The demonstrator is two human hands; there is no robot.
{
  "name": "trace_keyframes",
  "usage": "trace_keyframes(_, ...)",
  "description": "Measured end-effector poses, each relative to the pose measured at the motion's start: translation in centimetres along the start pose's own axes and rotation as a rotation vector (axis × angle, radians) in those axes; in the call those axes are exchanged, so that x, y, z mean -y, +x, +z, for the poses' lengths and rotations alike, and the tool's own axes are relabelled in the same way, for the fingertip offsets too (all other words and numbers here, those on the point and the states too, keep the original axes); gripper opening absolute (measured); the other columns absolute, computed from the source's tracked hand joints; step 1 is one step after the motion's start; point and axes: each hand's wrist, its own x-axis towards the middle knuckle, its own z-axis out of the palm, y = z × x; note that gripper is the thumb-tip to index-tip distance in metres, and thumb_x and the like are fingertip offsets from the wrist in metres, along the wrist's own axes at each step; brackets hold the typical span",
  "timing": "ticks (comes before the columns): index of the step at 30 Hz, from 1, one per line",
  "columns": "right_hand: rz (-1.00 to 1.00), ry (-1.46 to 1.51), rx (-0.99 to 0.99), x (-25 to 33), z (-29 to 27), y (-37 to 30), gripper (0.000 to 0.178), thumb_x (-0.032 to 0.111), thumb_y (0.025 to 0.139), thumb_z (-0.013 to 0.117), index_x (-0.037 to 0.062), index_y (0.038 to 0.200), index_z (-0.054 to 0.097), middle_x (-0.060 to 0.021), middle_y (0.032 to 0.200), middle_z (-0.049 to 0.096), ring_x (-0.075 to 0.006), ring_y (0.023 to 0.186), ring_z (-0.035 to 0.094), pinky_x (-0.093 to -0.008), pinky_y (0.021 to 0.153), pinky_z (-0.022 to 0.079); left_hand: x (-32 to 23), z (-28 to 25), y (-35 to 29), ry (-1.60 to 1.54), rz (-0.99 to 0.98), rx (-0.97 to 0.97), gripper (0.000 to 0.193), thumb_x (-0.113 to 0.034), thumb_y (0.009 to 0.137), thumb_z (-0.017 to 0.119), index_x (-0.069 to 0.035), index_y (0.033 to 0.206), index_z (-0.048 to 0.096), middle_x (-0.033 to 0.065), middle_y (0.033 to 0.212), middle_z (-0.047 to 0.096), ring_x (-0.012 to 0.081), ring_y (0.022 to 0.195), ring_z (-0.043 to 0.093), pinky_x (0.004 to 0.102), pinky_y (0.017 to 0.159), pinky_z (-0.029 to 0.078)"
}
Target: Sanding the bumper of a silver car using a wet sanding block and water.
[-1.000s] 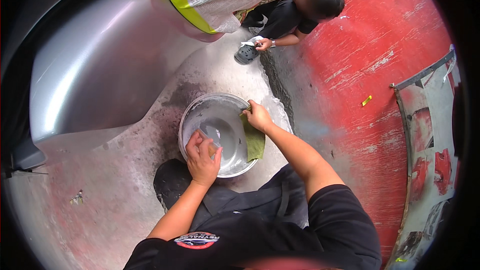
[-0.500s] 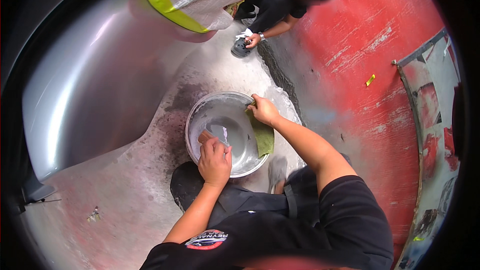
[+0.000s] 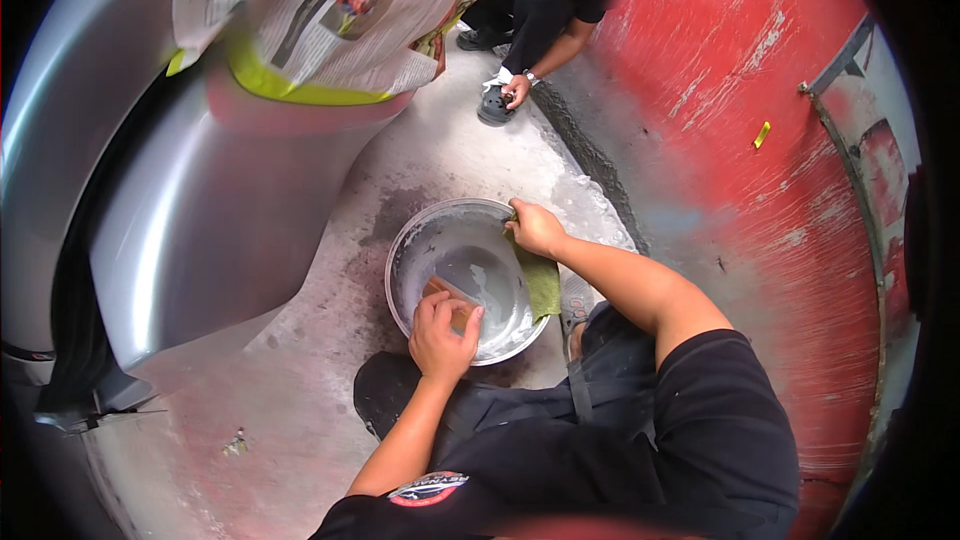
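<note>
A round metal basin (image 3: 402, 240) stands on the floor in front of my bent legs, with a little cloudy water in its bottom. Inside its near left part my left hand (image 3: 443, 340) grips a brown rectangular block (image 3: 437, 290), fingers on one side and thumb on the other. At the far right rim my right hand (image 3: 538, 230) is closed on the top of a green cloth (image 3: 541, 285). The cloth drapes down over the basin's right rim. Whether those fingers also grip the rim itself is hidden.
A silver car body panel (image 3: 230, 200) rises on the left, with newspaper (image 3: 310, 20) and yellow-green tape masking above it. Another person (image 3: 545, 30) crouches at the far side. Red-stained floor (image 3: 740, 190) and a paint-spotted panel (image 3: 880, 170) lie to the right.
My view has shifted, showing more of the silver panel and newspaper. In my left hand the brown block shows more, the fingers now spread along it. My right hand keeps its hold at the rim.
</note>
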Motion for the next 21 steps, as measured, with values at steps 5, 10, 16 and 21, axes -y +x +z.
trace_keyframes(5, -0.028, 0.022, -0.021, -0.5, 0.0, 0.2, 0.026, 0.020, 0.086, 0.061, 0.0025, 0.104, 0.052, -0.0244, 0.095, 0.065, -0.0430, 0.095, 0.061, -0.0496, 0.081, 0.048, 1.7, -4.1, -1.0, -1.169, -0.607, -0.177, 0.026, -0.014, 0.085, 0.068, -0.003, 0.107, 0.059, 0.0112, 0.111, 0.059, 0.0202, 0.097, 0.059, 0.0306, 0.070, 0.053)
trace_keyframes(10, 0.002, 0.030, 0.005, -1.0, -0.4, 0.2, 0.027, 0.019, 0.086, 0.061, 0.0027, 0.106, 0.052, -0.0237, 0.094, 0.065, -0.0429, 0.095, 0.061, -0.0503, 0.081, 0.048, 13.6, -12.6, -12.5, 0.262, -0.645, -0.008, 0.030, -0.010, 0.086, 0.062, -0.003, 0.114, 0.055, 0.0164, 0.118, 0.056, 0.0278, 0.107, 0.056, 0.0444, 0.087, 0.050)
trace_keyframes(16, -0.013, 0.062, -0.033, -0.6, -0.5, 0.1, 0.025, 0.017, 0.085, 0.062, 0.0023, 0.104, 0.054, -0.0236, 0.094, 0.065, -0.0428, 0.094, 0.061, -0.0506, 0.081, 0.048, 18.1, -12.6, -22.7, 1.012, -0.780, 1.513, 0.067, -0.043, 0.078, 0.067, -0.015, 0.136, 0.048, 0.0194, 0.151, 0.030, 0.0387, 0.134, 0.038, 0.0560, 0.105, 0.036)
trace_keyframes(21, -0.074, 0.068, -0.011, 2.0, 0.4, 0.5, 0.025, 0.017, 0.085, 0.062, 0.0017, 0.103, 0.055, -0.0234, 0.093, 0.065, -0.0425, 0.092, 0.062, -0.0513, 0.080, 0.048, 31.1, -10.3, -23.4, 0.725, -0.968, 1.498, 0.075, -0.050, 0.074, 0.068, -0.019, 0.139, 0.047, 0.0193, 0.153, 0.027, 0.0415, 0.135, 0.036, 0.0541, 0.106, 0.036)
